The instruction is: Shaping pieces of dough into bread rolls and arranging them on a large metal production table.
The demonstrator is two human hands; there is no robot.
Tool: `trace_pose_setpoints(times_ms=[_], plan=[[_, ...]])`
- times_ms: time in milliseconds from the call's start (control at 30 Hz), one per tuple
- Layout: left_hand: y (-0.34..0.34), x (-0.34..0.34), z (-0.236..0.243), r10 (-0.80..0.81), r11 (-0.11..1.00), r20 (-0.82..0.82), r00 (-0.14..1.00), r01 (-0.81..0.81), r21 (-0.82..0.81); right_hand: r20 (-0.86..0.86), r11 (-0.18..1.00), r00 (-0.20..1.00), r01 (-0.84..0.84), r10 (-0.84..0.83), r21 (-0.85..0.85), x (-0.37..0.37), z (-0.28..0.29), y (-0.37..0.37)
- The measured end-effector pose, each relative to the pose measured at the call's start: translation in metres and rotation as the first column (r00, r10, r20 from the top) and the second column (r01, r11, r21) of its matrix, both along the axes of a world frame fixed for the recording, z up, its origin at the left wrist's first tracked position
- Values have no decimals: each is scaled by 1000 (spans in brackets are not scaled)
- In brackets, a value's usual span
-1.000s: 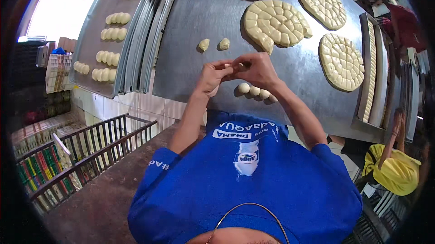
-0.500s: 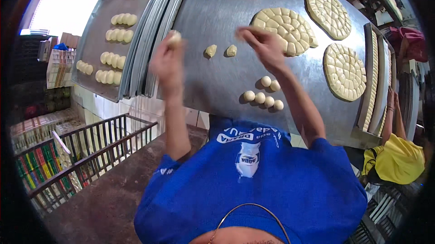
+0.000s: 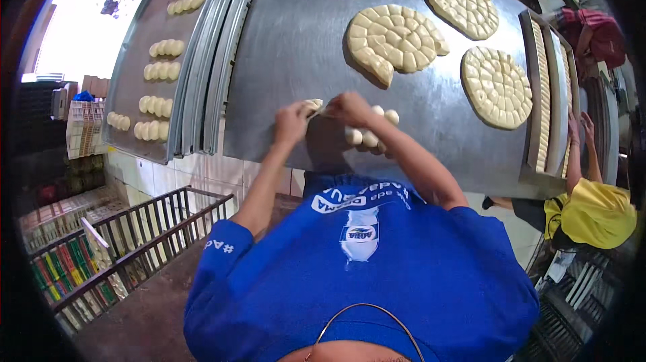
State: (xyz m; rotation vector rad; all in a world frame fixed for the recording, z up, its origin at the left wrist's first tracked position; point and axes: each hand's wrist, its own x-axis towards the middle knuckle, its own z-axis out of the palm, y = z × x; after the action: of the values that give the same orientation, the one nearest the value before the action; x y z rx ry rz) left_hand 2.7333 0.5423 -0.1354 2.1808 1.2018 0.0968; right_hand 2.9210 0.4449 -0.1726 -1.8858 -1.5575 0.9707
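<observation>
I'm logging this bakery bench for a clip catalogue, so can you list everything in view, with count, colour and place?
Metal table: one, grey, fills the upper middle.
Scored dough rounds: three, pale cream, upper right of the table; the nearest has pieces missing.
Dough pieces: a small cluster, cream, just beyond the right hand.
Dough rolls in rows: several groups, cream, on the baking tray at left.
Stacked trays: several, metal, right edge of the table.
Railing: dark metal, lower left.
Co-worker in a yellow top: one, far right.
Blue shirt: the person's own, bottom middle.
Left hand and right hand: together over a dough piece at the table's near edge.
</observation>
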Motion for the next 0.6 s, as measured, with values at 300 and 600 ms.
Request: trace_pose_setpoints(times_ms=[300, 600], plan=[[-24, -97, -55, -216, 911, 274, 937, 93, 401, 222, 703, 670, 639, -708, 313, 26, -45, -281], [-22, 16, -59, -127, 860, 79, 989, 71, 505, 263, 512, 441, 694, -858, 505, 93, -49, -184]])
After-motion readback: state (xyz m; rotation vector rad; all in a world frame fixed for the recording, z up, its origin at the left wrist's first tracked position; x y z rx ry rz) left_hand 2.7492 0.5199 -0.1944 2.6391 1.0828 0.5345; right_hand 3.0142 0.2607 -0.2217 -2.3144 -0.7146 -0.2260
